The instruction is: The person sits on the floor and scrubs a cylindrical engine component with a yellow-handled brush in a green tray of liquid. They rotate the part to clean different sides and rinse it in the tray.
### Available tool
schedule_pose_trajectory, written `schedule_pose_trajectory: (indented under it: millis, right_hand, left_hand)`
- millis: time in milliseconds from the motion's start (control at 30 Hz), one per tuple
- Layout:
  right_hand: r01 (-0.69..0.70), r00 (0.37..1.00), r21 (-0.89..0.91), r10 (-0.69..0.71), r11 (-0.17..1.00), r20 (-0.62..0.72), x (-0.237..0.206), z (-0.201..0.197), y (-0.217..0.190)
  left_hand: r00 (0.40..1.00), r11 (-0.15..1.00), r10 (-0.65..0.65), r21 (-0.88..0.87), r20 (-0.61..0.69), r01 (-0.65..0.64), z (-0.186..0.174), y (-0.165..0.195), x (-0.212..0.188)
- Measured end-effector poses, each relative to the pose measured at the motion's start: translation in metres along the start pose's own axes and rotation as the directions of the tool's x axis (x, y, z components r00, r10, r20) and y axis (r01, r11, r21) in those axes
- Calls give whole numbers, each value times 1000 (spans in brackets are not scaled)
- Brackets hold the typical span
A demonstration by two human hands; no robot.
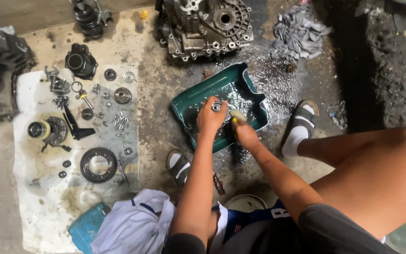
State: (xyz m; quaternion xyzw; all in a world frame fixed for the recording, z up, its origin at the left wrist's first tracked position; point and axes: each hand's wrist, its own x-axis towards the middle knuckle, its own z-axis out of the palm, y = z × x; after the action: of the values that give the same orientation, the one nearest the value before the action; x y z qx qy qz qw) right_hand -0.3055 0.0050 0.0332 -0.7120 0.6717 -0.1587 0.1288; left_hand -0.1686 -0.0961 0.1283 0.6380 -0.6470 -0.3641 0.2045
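Observation:
I squat over a green tray [247,80] holding dark oily liquid on the wet floor. My left hand [209,117] holds a small round metal bearing [216,107] above the tray's middle. Beside it, my right hand [245,134] grips a brush with a yellow handle [236,115], its bristles close to the bearing. Both forearms reach forward from my knees.
A white cloth [34,188] at the left carries a large ring gear [98,164], bolts, small bearings and black covers. A metal gearbox housing [207,28] stands behind the tray. Grey rags [299,33] lie at the back right. My sandalled feet [301,124] flank the tray.

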Motion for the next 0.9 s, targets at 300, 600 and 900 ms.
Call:
schedule_pose_trajectory:
  millis: [300,600,900]
  right_hand:
    - [-544,789,793,488,275,372,24,-34,21]
    - [-159,864,796,473,584,-174,-7,-23,-21]
    - [-225,867,707,470,670,-169,1,-42,-31]
  left_hand:
    - [999,988,-19,155,43,12,-3,10,5]
    - [996,972,1,236,86,-21,11,-2,-3]
    - [996,965,-10,261,93,-15,11,-4,-9]
